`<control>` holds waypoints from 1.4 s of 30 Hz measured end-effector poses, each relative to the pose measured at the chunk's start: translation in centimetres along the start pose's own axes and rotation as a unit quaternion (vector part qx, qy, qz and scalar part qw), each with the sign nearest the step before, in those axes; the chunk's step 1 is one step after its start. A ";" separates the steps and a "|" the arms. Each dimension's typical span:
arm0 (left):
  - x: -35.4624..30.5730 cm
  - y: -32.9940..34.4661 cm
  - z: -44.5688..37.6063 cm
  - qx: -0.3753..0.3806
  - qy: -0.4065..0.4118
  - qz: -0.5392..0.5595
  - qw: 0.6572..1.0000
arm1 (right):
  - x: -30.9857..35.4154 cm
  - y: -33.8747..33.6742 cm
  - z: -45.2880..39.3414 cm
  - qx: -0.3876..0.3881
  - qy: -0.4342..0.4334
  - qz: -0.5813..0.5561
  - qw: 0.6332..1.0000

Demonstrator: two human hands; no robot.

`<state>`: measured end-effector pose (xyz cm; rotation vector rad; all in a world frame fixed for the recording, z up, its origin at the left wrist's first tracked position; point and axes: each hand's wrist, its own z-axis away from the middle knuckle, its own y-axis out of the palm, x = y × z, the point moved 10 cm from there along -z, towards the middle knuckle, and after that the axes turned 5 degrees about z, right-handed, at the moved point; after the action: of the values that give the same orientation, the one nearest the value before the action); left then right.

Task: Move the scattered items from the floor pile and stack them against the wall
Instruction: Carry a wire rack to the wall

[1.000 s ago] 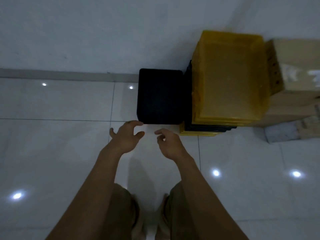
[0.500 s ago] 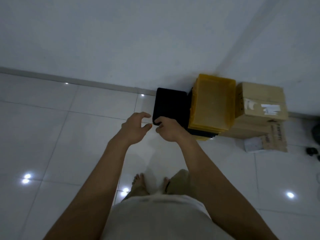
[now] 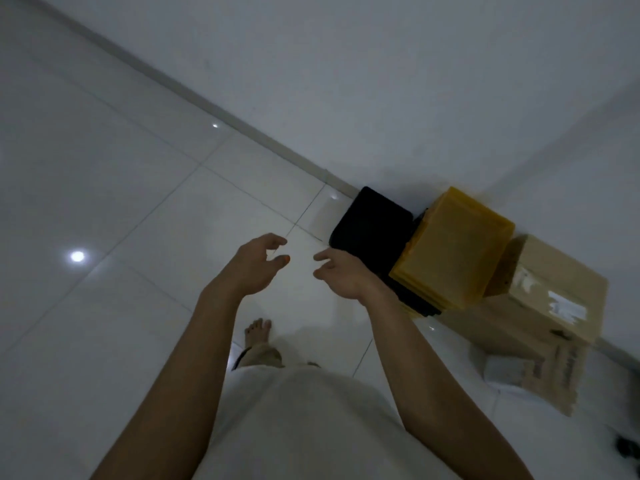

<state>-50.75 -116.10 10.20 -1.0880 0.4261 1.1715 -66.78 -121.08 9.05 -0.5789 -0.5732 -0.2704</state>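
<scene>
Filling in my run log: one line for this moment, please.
left hand: open, empty | right hand: open, empty | black tray: against wall | yellow trays: stacked beside

a pale wall (image 3: 346, 81) fills the upper part of the view, plain and dim. it meets the floor (image 3: 104, 202) along a grey skirting strip (image 3: 194, 95) that runs slantwise from upper left to lower right. the floor is laid with large glossy white tiles, with thin dark joints between them. small bright spots of light (image 3: 77, 256) shine back off the tiles. at the right a second wall (image 3: 588, 168) meets the first in a corner. the room is dimly lit.
</scene>
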 end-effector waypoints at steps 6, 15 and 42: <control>2.5 2.9 7.0 -0.068 -0.043 0.056 0.995 | -0.7 2.6 2.6 0.041 -0.042 0.044 0.997; 8.3 2.3 18.0 -0.184 -0.121 0.103 0.970 | 3.1 9.7 6.0 0.129 -0.123 0.143 0.974; 32.7 17.5 72.0 -0.556 -0.342 0.382 0.655 | 0.6 54.0 37.8 0.433 -0.318 0.434 0.723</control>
<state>-71.59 -37.87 10.38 -1.3564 -0.6499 2.6667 -61.31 -55.44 11.82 0.0620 -0.9290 1.1142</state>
